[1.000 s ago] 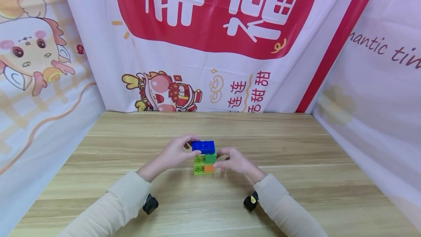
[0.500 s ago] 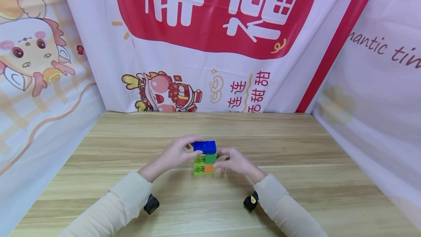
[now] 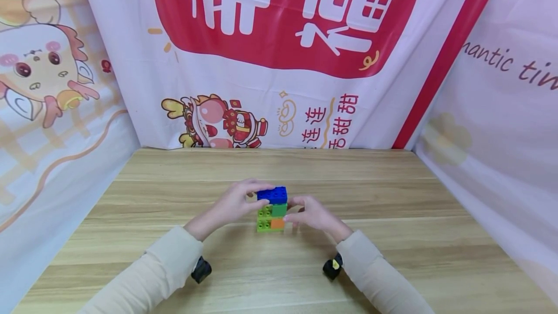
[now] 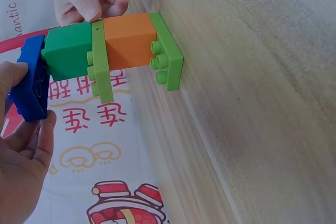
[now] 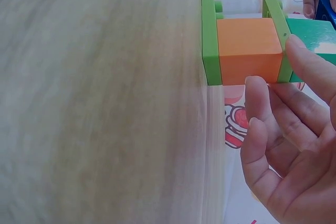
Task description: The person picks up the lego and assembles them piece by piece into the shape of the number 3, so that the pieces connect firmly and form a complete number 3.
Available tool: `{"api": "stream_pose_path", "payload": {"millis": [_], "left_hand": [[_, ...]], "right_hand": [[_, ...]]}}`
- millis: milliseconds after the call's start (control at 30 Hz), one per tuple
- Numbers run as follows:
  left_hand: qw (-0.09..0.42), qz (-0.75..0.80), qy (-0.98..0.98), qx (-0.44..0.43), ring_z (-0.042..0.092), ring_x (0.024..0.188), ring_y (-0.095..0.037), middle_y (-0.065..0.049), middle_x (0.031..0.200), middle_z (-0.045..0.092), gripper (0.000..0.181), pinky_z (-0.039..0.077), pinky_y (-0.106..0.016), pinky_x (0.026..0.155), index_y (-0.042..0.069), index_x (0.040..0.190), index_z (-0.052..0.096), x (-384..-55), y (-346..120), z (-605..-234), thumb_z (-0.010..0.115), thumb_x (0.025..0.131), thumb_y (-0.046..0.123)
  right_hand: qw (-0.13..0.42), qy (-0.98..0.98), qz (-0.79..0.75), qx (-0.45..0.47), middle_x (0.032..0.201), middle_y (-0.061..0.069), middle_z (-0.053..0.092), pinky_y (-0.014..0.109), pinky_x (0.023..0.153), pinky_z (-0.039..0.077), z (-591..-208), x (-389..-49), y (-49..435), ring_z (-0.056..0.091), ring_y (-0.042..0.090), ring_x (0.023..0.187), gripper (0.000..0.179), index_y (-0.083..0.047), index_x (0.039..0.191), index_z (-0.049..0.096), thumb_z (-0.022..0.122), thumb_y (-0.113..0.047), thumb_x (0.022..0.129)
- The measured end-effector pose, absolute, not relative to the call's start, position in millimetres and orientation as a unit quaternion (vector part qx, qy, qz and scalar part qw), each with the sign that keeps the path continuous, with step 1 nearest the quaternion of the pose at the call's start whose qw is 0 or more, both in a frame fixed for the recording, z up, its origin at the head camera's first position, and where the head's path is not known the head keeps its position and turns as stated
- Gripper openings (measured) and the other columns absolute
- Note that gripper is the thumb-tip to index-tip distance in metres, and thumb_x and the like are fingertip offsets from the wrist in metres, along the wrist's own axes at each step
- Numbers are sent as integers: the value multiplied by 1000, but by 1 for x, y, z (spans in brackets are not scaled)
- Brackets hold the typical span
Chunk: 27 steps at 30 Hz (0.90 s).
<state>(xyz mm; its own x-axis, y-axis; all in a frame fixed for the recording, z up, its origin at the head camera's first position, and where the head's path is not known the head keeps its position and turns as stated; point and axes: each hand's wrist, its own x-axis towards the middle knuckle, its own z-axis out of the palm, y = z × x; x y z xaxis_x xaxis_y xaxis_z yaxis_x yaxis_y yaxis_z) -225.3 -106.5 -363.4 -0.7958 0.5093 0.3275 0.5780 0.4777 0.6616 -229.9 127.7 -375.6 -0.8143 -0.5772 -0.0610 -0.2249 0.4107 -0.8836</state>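
A small tower of toy building bricks stands mid-table. From the bottom it has a light green plate (image 4: 170,53), an orange brick (image 5: 249,43), a second light green plate (image 4: 102,69) and a dark green brick (image 4: 68,51). At the top is a blue brick (image 3: 275,196), overhanging to the left; whether it is fully pressed down I cannot tell. My left hand (image 3: 235,201) pinches the blue brick's left end between thumb and fingers. My right hand (image 3: 316,213) holds the tower's right side, its thumb at the upper light green plate; some fingertips are hidden behind the bricks.
The wood-grain table (image 3: 174,173) spreads around the tower. A printed cloth (image 3: 279,76) hangs along its back edge, with more cloth at both sides. Black wrist cameras sit below the sleeves, the left one (image 3: 201,270) and the right one (image 3: 333,267).
The blue brick and my left hand have shifted slightly to the right over the dark green brick. One left finger now reaches further across the blue brick's top. My right hand stays put.
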Motion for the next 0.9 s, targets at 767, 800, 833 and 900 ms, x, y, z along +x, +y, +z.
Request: {"api": "stream_pose_path", "payload": {"millis": [767,800,833,900], "left_hand": [[45,-372,-866,-330,56,102,-18,-5,118,56,36,48,-39,83,19,123,60,-221,-104,-359,65,87,21],[45,-371,-866,-331,56,101,-18,-5,117,57,36,48,-38,82,19,123,60,-221,-104,-359,65,87,20],[45,-371,-867,-331,56,100,-17,-4,117,57,36,49,-37,81,18,123,60,-221,-104,-359,65,87,20],[44,-369,-867,-331,56,97,-16,-4,114,57,36,49,-36,80,18,123,60,-222,-104,-359,65,87,20]], "right_hand": [[170,822,-480,-254,109,13,57,47,74,48,-384,-236,128,59,43,70,27,-2,112,61,64,-11,87],[170,821,-481,-255,109,13,58,47,73,48,-388,-238,128,59,43,70,27,-3,112,61,64,-12,87],[169,821,-481,-255,109,12,58,46,73,48,-392,-241,129,59,42,69,27,-3,112,61,65,-12,87],[168,823,-480,-254,110,11,58,44,72,49,-399,-246,130,60,40,68,28,-5,112,62,65,-14,87]]}}
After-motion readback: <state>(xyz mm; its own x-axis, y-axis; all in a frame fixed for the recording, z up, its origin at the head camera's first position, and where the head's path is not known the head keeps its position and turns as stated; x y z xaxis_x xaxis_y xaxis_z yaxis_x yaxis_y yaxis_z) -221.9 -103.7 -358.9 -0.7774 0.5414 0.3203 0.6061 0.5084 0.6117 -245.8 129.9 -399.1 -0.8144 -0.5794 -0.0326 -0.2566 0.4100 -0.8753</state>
